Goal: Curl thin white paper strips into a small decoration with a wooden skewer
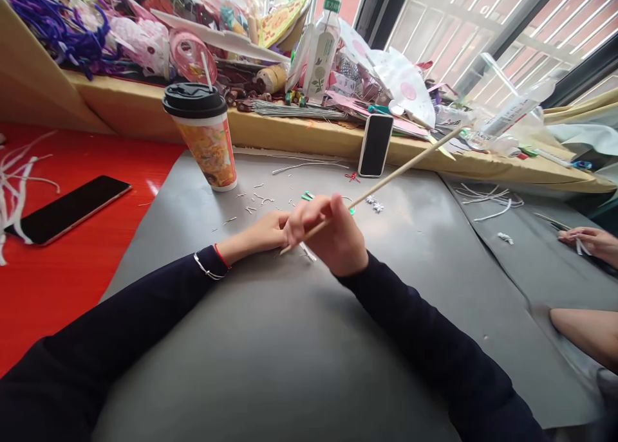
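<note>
My right hand [340, 239] is closed around a long thin wooden stick [400, 170]. The stick slants from low beside my left fingers up toward the windowsill at the right. My left hand [266, 231] meets the right one, thumb and fingers drawn together; its fingertips are partly hidden, so what they pinch does not show. A short length of white cord [308, 253] pokes out beneath the two hands. Just behind them lie a green-handled tool [308, 196], partly covered, and a small white knotted piece [375, 204].
A lidded paper cup [207, 146] with a straw stands at the back left. One phone [376, 145] leans against the ledge; another phone [72, 207] lies on the red surface. Cord scraps dot the grey mat [270, 365]. At right, another person's hand [591, 241] holds white cord.
</note>
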Demonstrator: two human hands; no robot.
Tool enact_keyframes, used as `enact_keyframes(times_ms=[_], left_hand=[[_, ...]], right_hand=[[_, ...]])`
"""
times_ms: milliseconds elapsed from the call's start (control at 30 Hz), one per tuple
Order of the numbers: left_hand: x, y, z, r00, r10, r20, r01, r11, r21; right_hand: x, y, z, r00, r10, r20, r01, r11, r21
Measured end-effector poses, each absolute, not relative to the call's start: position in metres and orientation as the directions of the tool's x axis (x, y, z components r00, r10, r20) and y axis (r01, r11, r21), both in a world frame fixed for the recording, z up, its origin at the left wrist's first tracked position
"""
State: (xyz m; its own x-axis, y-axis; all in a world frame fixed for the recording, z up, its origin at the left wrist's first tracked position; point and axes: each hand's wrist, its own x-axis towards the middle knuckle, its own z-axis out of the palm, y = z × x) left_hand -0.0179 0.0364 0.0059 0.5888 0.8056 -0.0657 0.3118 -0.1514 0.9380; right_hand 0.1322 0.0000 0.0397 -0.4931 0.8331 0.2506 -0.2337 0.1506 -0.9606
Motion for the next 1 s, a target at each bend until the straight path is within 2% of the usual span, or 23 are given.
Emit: enact_keyframes(times_ms=[100, 167, 333, 433, 667, 833, 1000], left_hand=[[-0.016, 0.038, 0.003, 0.496, 0.868, 0.007, 0.281, -0.169, 0.945], [-0.015, 0.038, 0.002, 0.467, 0.884, 0.026, 0.25, -0.16, 0.955], [-0.014, 0.04, 0.0, 0.437, 0.899, 0.015, 0.148, -0.088, 0.985], [-0.016, 0.041, 0.001, 0.375, 0.927, 0.002, 0.126, -0.053, 0.991], [-0.02, 0.043, -0.001, 0.319, 0.937, -0.14, 0.009, 0.145, 0.989], [-0.02, 0.043, -0.001, 0.349, 0.923, -0.162, -0.035, 0.186, 0.982], [-0.02, 0.042, 0.0, 0.373, 0.912, -0.171, -0.011, 0.188, 0.982]], right_hand=[[0.138, 0.041, 0.016, -0.327, 0.921, 0.211, -0.39, 0.072, -0.918], [0.147, 0.056, 0.002, -0.283, 0.945, 0.162, -0.412, 0.033, -0.91], [0.158, 0.06, -0.01, -0.255, 0.959, 0.123, -0.321, 0.036, -0.946], [0.156, 0.057, -0.01, -0.248, 0.956, 0.154, -0.271, 0.085, -0.959], [0.158, 0.053, -0.009, -0.254, 0.941, 0.224, -0.198, 0.176, -0.964], [0.155, 0.052, -0.013, -0.252, 0.924, 0.289, -0.094, 0.274, -0.957], [0.153, 0.052, -0.015, -0.213, 0.913, 0.347, -0.057, 0.342, -0.938]])
